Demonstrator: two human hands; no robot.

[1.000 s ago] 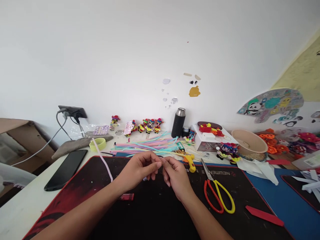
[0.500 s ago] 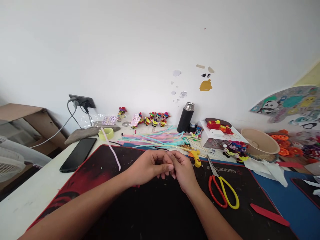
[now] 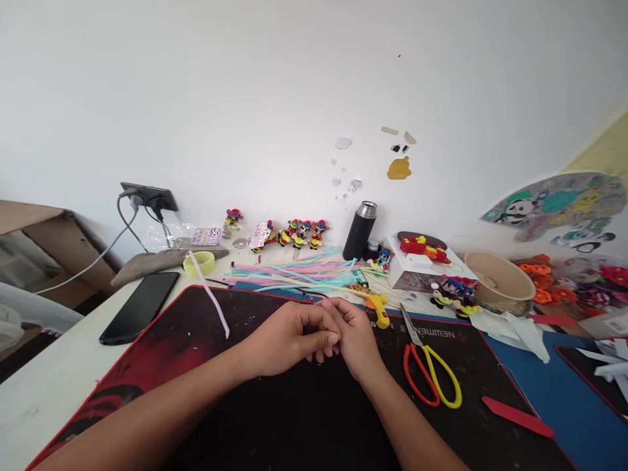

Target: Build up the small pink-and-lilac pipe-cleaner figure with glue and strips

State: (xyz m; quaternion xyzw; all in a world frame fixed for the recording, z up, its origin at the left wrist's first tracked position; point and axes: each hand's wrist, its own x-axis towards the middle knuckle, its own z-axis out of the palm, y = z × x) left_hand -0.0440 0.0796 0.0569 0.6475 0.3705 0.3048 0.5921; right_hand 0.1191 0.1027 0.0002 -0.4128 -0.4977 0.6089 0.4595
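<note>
My left hand (image 3: 289, 337) and my right hand (image 3: 352, 337) meet above the dark desk mat (image 3: 304, 418), their curled fingertips pressed together. Whatever they pinch, if anything, is hidden behind the fingers. Just beyond them a yellow glue gun (image 3: 379, 311) lies on the mat. Scissors (image 3: 432, 376) with one red and one yellow handle rest to the right of my right hand, blades pointing away. A pale lilac pipe cleaner (image 3: 210, 294) leans over a roll of yellow-green tape (image 3: 199, 263) to the left. Many pastel pipe cleaners (image 3: 294, 271) are spread behind the mat.
Small fuzzy dolls (image 3: 299, 235) stand along the wall beside a black thermos (image 3: 360, 230). A phone (image 3: 140, 307) lies at left. To the right are a white box (image 3: 417, 278), a beige bowl (image 3: 505, 275) and a red strip (image 3: 517, 417).
The view has shifted slightly, so most things appear a little further left. My hands stay joined, with the fingers drawn somewhat closer together.
</note>
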